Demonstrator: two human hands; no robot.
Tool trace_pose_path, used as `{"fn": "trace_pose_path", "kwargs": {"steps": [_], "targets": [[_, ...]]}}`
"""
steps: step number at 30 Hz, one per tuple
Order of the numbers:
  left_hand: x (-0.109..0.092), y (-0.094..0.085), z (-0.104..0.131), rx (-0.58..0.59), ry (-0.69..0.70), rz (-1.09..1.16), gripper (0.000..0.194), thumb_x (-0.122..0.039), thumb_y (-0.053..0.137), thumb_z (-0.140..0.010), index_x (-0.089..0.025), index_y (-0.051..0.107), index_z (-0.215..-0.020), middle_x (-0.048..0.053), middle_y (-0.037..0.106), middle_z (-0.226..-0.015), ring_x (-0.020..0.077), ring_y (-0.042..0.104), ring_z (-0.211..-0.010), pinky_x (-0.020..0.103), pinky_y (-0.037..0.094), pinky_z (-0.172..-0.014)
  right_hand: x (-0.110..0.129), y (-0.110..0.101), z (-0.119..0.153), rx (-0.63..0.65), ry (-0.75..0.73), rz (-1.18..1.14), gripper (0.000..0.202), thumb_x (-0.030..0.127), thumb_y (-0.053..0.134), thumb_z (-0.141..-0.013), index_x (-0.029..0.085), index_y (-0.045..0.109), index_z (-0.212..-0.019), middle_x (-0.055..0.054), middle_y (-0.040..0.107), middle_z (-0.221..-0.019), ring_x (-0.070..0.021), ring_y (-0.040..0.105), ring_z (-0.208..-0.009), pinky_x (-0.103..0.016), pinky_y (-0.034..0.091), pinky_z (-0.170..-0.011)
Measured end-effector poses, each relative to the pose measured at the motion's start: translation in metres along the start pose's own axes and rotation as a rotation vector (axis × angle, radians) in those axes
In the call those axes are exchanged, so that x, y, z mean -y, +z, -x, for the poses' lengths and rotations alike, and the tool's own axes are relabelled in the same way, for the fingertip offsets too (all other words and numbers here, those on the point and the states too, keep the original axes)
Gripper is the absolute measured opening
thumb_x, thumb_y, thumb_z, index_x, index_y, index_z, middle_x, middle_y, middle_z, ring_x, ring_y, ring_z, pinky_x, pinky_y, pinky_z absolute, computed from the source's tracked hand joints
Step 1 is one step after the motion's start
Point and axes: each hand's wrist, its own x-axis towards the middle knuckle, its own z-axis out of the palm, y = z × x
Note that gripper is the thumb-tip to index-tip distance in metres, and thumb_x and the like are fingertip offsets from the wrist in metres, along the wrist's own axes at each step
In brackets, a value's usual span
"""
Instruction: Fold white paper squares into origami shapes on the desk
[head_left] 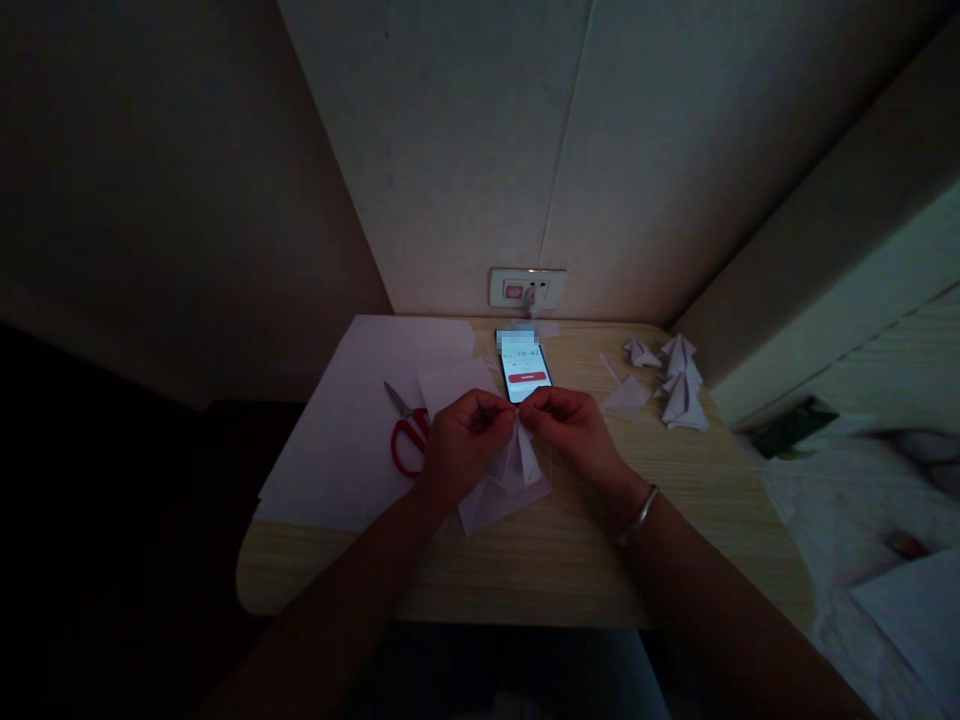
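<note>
A folded white paper piece (517,462), pointed at the top and wider below, is pinched between both hands near its tip. My left hand (474,438) closes thumb and finger on its left side. From the right, my right hand (574,432) grips the same tip; its wrist wears a bangle (640,514). Beneath the folded paper lies a flat white sheet (487,508) on the table. Red-handled scissors (407,438) rest beside my left hand, partly covered by it. Just beyond the fingertips lies a lit smartphone (526,375).
A stack of white paper (345,430) covers the left of the wooden table (585,585). Several folded paper figures (681,385) sit at the back right, near a loose paper triangle (628,395). A wall socket (527,288) with a plug is behind the phone. Walls border the back.
</note>
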Motion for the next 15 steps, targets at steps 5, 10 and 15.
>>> {"fn": "trace_pose_path", "kwargs": {"steps": [5,10,15], "targets": [[0.0029,0.0006,0.0014,-0.005,0.016,-0.032,0.009,-0.026,0.064,-0.073,-0.017,0.063,-0.075,-0.002,0.064,-0.066,0.009,0.056,-0.059,0.019,0.042,-0.054,-0.0019,0.0005,0.0004,0.005,0.005,0.042,0.02,0.036,0.069,-0.07,0.017,0.062,-0.066,0.002,0.057,-0.061,-0.0093,0.047,-0.054,-0.023,0.038,-0.054],[0.004,-0.0008,0.002,0.012,0.035,-0.045,0.011,-0.027,0.062,-0.075,-0.018,0.064,-0.079,-0.001,0.064,-0.069,0.0091,0.056,-0.062,0.019,0.041,-0.056,-0.0002,0.0006,0.0003,0.011,-0.007,0.056,0.022,0.038,0.069,-0.071,0.018,0.062,-0.067,0.002,0.057,-0.064,-0.01,0.048,-0.057,-0.024,0.039,-0.056],[-0.0006,0.0001,-0.0019,0.115,-0.066,0.111,0.025,-0.031,0.07,-0.068,-0.017,0.063,-0.088,0.0,0.067,-0.076,0.0108,0.06,-0.067,0.02,0.045,-0.059,-0.0008,-0.001,-0.001,-0.03,-0.025,0.101,0.025,0.042,0.066,-0.074,0.018,0.06,-0.069,0.002,0.055,-0.063,-0.0103,0.046,-0.056,-0.023,0.037,-0.052]]}}
